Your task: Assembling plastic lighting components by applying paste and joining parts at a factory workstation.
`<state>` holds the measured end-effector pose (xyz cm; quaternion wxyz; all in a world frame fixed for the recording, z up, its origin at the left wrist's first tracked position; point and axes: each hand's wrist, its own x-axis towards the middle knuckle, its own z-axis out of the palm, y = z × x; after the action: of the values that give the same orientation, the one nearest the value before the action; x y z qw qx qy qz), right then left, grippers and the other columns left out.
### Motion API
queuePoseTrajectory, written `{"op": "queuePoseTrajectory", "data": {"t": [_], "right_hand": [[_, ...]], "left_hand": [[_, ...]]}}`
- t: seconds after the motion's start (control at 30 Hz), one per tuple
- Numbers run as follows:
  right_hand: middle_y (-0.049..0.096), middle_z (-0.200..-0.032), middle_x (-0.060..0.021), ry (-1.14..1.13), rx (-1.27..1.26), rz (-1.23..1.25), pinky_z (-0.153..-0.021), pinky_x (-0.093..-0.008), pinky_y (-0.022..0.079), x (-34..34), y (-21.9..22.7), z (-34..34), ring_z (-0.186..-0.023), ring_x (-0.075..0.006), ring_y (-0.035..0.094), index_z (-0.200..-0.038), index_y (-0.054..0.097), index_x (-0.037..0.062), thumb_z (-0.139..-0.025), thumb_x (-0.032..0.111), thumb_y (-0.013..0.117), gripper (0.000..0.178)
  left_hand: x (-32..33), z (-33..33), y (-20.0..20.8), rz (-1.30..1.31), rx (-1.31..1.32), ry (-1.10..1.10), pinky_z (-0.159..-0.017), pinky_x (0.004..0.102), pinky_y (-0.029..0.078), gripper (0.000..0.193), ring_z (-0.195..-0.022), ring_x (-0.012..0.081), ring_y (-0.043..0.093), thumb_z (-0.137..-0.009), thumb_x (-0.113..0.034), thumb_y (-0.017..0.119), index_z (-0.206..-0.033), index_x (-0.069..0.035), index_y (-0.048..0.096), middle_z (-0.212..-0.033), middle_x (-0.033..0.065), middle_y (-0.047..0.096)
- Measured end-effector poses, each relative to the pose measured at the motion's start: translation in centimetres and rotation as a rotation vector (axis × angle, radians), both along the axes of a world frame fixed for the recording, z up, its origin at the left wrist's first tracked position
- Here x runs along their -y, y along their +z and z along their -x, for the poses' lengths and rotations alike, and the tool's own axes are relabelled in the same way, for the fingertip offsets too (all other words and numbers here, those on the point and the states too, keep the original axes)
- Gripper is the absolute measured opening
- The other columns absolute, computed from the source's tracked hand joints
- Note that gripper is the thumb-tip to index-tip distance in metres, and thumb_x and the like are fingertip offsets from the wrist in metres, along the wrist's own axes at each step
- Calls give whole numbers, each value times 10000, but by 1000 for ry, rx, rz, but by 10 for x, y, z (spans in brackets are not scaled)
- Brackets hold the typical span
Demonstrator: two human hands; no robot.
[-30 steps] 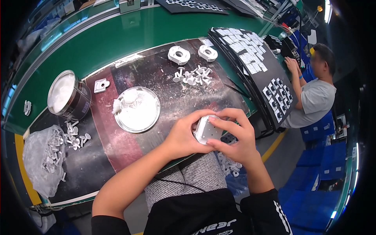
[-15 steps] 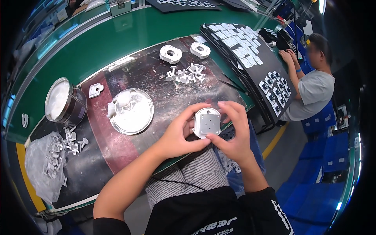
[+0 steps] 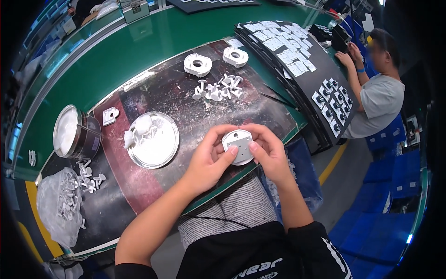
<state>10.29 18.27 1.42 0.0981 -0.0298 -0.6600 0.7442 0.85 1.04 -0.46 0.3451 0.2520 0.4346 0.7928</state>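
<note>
Between both hands, over the table's front edge, is a white rounded housing [image 3: 237,135] with a flat grey plate [image 3: 242,151] on its face. My left hand [image 3: 211,156] grips it from the left, thumb pressed on the plate. From the right, my right hand [image 3: 268,151] holds it the same way, its thumb also on the plate. The fingers behind the housing are mostly hidden. Left of my hands lies a round metal lid [image 3: 162,144] bearing white paste [image 3: 143,124]. Beyond my hands are several white mushroom-shaped plastic pins [image 3: 216,90] and two white ring-shaped housings [image 3: 197,65] [image 3: 235,56].
An open tin [image 3: 88,139] of white paste stands at the left, near a small white bracket [image 3: 110,116]. Below it sits a clear bag [image 3: 55,200] of white pins. Stacked black boards [image 3: 320,76] carry parts at the right, where another person [image 3: 378,95] works. A blue bin [image 3: 304,179] stands below.
Both thumbs have moved onto the grey plate, and the right fingers have closed around the housing. The housing has shifted slightly left. The co-worker's hands have moved.
</note>
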Motion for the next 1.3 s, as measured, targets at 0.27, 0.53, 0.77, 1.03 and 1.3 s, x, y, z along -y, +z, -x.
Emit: {"op": "queuePoseTrajectory", "data": {"t": [0.27, 0.53, 0.77, 1.03, 1.3], "right_hand": [[698, -1138, -92, -75, -34, 9, -872, -244, 546, 9, -12, 7, -996, -94, 668, -1293, 592, -41, -1053, 70, 608, 265], [693, -1168, -105, -116, 1, 81, -915, -257, 534, 7, -9, 6, -1026, -100, 658, -1290, 600, -35, -1083, 110, 553, 257], [686, -1164, -101, -92, 39, 105, -933, -275, 531, 5, -8, 5, -1037, -110, 656, -1306, 583, -43, -1076, 97, 553, 271], [695, -1148, -103, -75, 33, 92, -909, -273, 546, 2, -6, 7, -1009, -107, 667, -1296, 585, -54, -1058, 86, 587, 276], [690, -1127, -99, -85, -12, 77, -888, -261, 549, 1, -12, 7, -997, -103, 665, -1305, 570, -54, -1047, 61, 598, 284]], "left_hand": [[2, 1, 0, 102, -42, 16, -1005, 324, 533, 373, -1168, 156, 623, -1025, -49, 642, -1354, 0, 474, -1278, 108, 605], [4, 9, 2, 91, 34, -87, -1089, 339, 483, 384, -1277, 194, 591, -1092, -141, 553, -1433, 14, 470, -1368, 159, 591], [3, 7, 2, 79, 31, -55, -1071, 337, 490, 391, -1257, 185, 597, -1094, -145, 546, -1438, 23, 467, -1361, 152, 597], [5, 8, 0, 101, 160, -66, -989, 288, 496, 371, -1194, 135, 601, -1117, -215, 474, -1422, -6, 508, -1314, 97, 625], [4, 8, 5, 121, 38, -59, -1040, 309, 487, 383, -1208, 155, 611, -1108, -195, 527, -1421, 24, 499, -1310, 131, 642]]}}
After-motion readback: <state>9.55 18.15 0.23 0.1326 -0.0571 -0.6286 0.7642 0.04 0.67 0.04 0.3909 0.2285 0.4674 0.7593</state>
